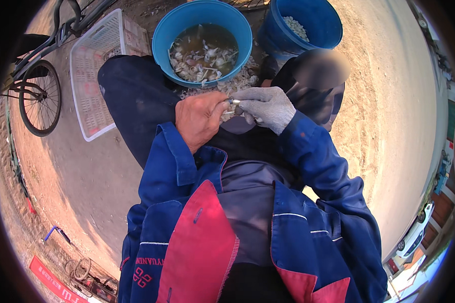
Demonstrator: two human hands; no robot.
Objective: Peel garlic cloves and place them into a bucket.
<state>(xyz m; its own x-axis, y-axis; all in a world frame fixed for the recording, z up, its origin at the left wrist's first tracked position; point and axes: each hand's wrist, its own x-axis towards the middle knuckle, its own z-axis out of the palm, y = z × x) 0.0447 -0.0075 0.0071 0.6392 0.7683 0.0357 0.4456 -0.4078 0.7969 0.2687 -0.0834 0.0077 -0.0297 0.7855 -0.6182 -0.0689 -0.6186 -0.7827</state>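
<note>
The bare left hand (201,118) and gloved right hand (269,107), both nearly closed, pinch a pale clove (236,102) between them, seemingly to steady it, the blue tub (202,14) just beyond perhaps for reach.

- I see one small, pale, smooth clove (236,102), partly covered.
- I make it out between the left hand (201,117) and gloved right hand (269,107).

Tub (244,31): ahead of left hand (199,120) and right hand (270,107); garlic (210,59) inside. Bucket (316,12): right of tub; cloves (296,28) inside. Crate (97,35): left of tub. Wheel (43,95): left of crate. Husks (245,78): at tub's near side. Car (413,232): far right.
</note>
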